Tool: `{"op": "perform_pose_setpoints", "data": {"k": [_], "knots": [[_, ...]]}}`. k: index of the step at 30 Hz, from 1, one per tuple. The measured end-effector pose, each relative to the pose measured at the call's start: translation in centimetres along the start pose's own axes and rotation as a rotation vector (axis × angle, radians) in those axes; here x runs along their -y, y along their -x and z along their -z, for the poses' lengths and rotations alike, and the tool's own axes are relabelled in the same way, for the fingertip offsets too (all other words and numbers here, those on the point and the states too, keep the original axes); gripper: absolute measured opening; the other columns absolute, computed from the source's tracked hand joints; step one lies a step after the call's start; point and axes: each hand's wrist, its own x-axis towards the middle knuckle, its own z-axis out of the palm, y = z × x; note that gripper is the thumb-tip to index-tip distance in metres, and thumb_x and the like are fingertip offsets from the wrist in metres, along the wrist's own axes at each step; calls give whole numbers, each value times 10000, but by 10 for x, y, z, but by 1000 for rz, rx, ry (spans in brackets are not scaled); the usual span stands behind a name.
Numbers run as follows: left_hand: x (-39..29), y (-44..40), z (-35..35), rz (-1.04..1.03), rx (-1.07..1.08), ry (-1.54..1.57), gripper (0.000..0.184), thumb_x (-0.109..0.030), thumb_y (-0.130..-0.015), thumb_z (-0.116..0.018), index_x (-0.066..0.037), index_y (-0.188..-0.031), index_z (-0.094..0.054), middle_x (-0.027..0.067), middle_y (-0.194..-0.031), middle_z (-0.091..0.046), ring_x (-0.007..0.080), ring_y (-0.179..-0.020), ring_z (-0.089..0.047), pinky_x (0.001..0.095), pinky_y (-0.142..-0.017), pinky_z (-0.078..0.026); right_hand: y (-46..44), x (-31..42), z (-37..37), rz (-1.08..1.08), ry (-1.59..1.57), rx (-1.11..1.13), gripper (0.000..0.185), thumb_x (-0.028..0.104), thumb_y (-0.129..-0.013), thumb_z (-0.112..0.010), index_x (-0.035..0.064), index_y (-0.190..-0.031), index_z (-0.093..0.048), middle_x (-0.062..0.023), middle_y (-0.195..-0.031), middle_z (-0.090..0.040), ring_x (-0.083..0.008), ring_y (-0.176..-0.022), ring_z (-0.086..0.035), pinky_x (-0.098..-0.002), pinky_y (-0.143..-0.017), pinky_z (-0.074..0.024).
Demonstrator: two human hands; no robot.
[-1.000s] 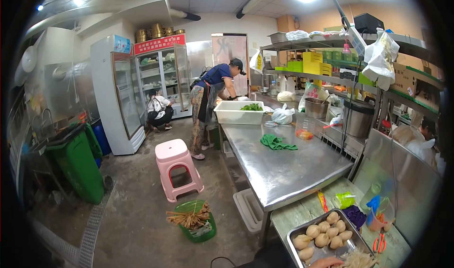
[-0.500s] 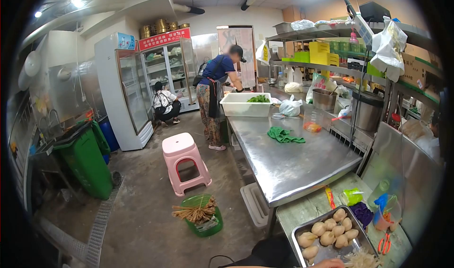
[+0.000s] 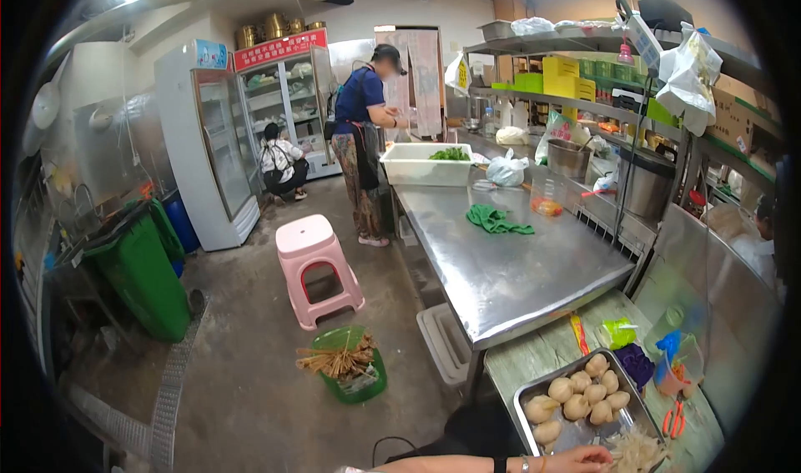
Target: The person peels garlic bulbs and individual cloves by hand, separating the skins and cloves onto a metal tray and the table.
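Observation:
My left hand reaches in from the bottom edge, with a band and bracelet at the wrist. Its fingers are curled together over the near part of a metal tray, beside a pile of pale, thin peelings. What the fingers hold, if anything, is hidden. Several round, pale brown peeled vegetables lie in the tray's far part. Orange-handled scissors rest to the right of the tray. My right hand is out of view.
A steel table holds a green cloth and a white bin with greens. A pink stool and green basket stand on the floor. One person stands behind the table; another crouches by the fridge.
My left hand and forearm have come further into view over the tray. The standing person has straightened up and raised their hands from the white bin. The camera view has shifted.

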Motion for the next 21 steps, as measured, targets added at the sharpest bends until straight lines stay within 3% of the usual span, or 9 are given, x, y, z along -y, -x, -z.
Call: {"op": "perform_pose_setpoints", "data": {"k": [4,10,12,13,15,16,17,19,21], "knots": [[26,-5,-2,-115,-151,-75,277,-279,-978,-426,-87,-1175,-459,-45,-903,-461,54,-783,-434,200,-682,-391,0,-6,4,63,68,14,167,83,-808,-545,12,-946,-606,-33,-757,-575,-130,-668,-512,-267,-599,-440],[-12,0,-9,-133,-239,-214,255,-315,-986,-399,-94,-1008,-526,-26,-774,-458,54,-685,-443,204,-566,-409,7,-1,3,152,146,-109,180,137,-868,-553,6,-985,-592,-72,-901,-578,-139,-746,-528,-268,-625,-454],[-37,7,-10,147,-285,-16,269,-325,-985,-403,-85,-1003,-522,-24,-785,-461,57,-672,-446,201,-581,-417,-3,-8,3,203,140,-184,189,152,-884,-551,4,-996,-589,-83,-937,-576,-141,-761,-532,-270,-628,-458],[-41,7,-10,136,-329,-41,262,-311,-977,-432,-72,-1027,-527,-15,-833,-505,63,-708,-483,204,-616,-435,-17,-21,5,198,143,-188,189,152,-884,-551,4,-996,-589,-83,-937,-576,-141,-761,-532,-270,-628,-458],[-21,4,-15,13,-304,-80,243,-289,-967,-462,-69,-1040,-535,-12,-869,-525,65,-733,-498,207,-633,-441,-45,-48,11,311,-166,-98,332,109,-762,-683,16,-1031,-512,-127,-961,-566,-186,-790,-600,-295,-712,-491],[-18,3,-16,-120,-285,-124,228,-267,-957,-491,-66,-1053,-542,-8,-905,-545,68,-758,-513,210,-650,-447,-41,-36,6,308,-162,-101,332,109,-762,-683,16,-1031,-512,-127,-961,-566,-186,-790,-600,-295,-712,-491],[-16,3,-12,-310,-291,-490,206,-215,-935,-538,-55,-1063,-554,-5,-918,-567,78,-798,-529,213,-665,-451,-38,-23,-1,221,-244,-37,275,91,-788,-678,18,-999,-519,-110,-933,-580,-147,-748,-593,-258,-671,-486],[-15,2,-12,-200,-275,-330,198,-201,-929,-546,-47,-1054,-556,-6,-893,-566,77,-780,-530,216,-657,-453,-45,-33,-6,229,-323,34,199,120,-844,-669,11,-928,-525,-82,-838,-617,-104,-629,-573,-228,-568,-471],[-23,4,-9,-86,-259,-182,191,-186,-923,-555,-39,-1044,-558,-7,-868,-565,76,-762,-532,219,-649,-455,-47,-53,-1,212,-314,29,197,121,-847,-664,9,-929,-525,-85,-820,-623,-101,-637,-574,-229,-572,-472]]}}
